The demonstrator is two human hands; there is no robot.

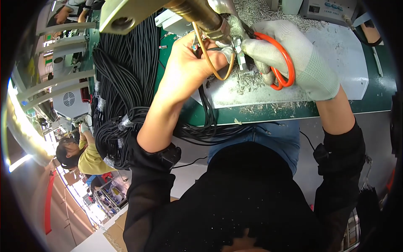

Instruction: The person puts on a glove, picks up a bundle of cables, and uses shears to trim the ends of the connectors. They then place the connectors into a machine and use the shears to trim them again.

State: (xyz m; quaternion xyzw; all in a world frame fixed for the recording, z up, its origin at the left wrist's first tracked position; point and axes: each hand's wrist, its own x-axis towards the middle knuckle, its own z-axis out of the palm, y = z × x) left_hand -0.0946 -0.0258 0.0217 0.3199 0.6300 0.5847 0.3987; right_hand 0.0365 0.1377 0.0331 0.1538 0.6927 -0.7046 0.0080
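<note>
My left hand (pixel 184 67), bare except for a pale covering on its thumb tip, pinches a black cable close to a small silver metal connector (pixel 240 59). My right hand (pixel 289 50), in a light grey knitted glove, is closed round a hand tool with orange-red looped handles (pixel 289 69), which look like those of pliers or cutters. The tool's jaws are mostly hidden behind the glove. Both hands meet at the connector, beneath a brass-coloured metal fixture (pixel 201 17). A thin copper-coloured loop (pixel 226 77) hangs in front of my left fingers.
Small silver clippings (pixel 252 86) lie scattered over a white board (pixel 352 69) on the green table (pixel 235 117). Thick bundles of black cable (pixel 130 71) drape at the left. A grey control box (pixel 329 9) stands far right. Other people sit at the far left.
</note>
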